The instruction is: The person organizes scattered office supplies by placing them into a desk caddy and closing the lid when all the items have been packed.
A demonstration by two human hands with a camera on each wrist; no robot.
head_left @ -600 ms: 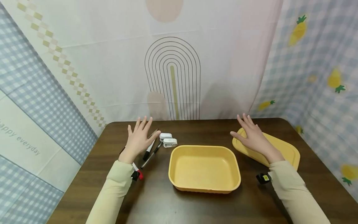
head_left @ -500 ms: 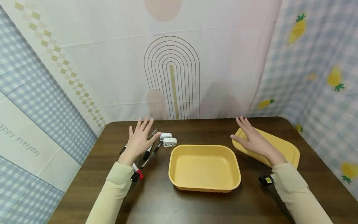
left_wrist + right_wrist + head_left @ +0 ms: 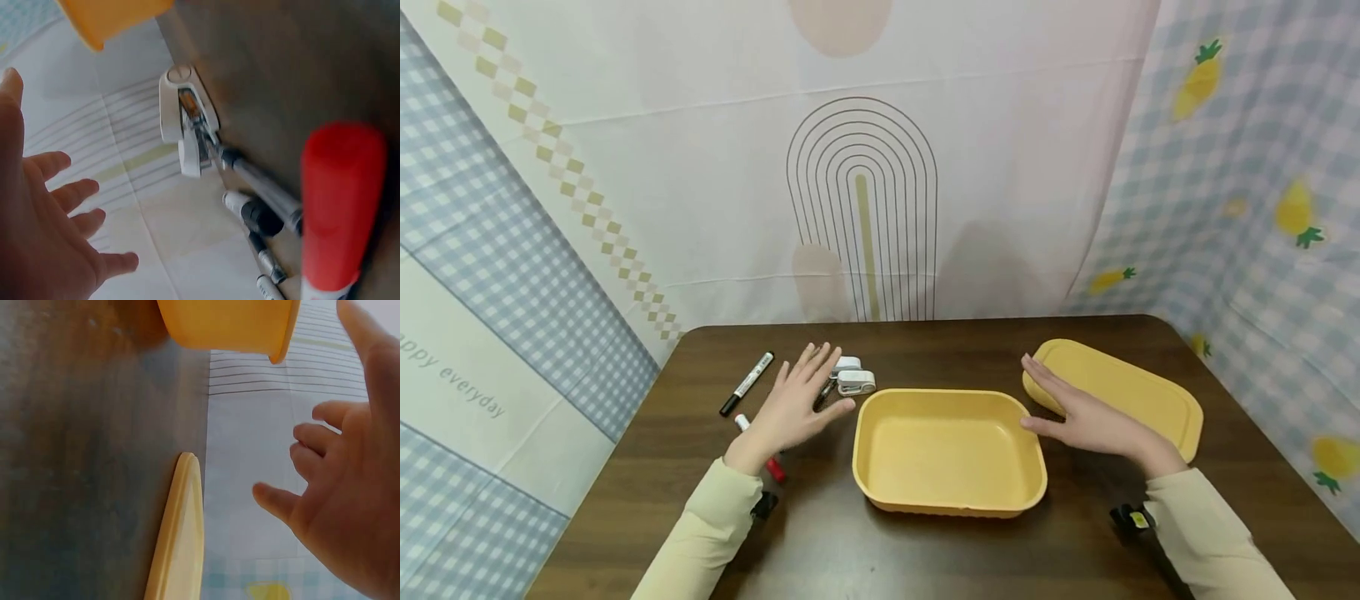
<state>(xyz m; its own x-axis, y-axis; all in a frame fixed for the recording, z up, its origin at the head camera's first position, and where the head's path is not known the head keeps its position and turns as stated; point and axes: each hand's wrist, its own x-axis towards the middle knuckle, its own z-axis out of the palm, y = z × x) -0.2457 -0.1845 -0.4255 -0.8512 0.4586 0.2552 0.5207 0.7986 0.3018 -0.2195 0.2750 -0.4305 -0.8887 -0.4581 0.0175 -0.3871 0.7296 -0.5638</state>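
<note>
In the head view, we've got both hands spread wide and holding nothing. Our left hand [image 3: 793, 408] hovers over the left side of the counter [image 3: 820, 550]. The yellow box [image 3: 947, 458] sits mid-counter, and our right hand [image 3: 1086, 421] hangs between it and the yellow lid [image 3: 1120, 387] on the right. A black-capped marker [image 3: 748, 383] lies farther left, and two white gadgets [image 3: 856, 383], maybe mini staplers, sit just past the box's far left corner.

Left wrist view: fingers loose and apart, touching nothing we can see. The red-capped marker [image 3: 344, 206] looms closest, with a slim pen [image 3: 265, 190] running toward the gadgets. We'd come down slowly here and pinch one pen mid-barrel, since round ones probably roll.

Right wrist view: same deal, fingers splayed, nothing in them, clear of box and lid. If we steady the box, a light touch should do; pushing could slide it.
</note>
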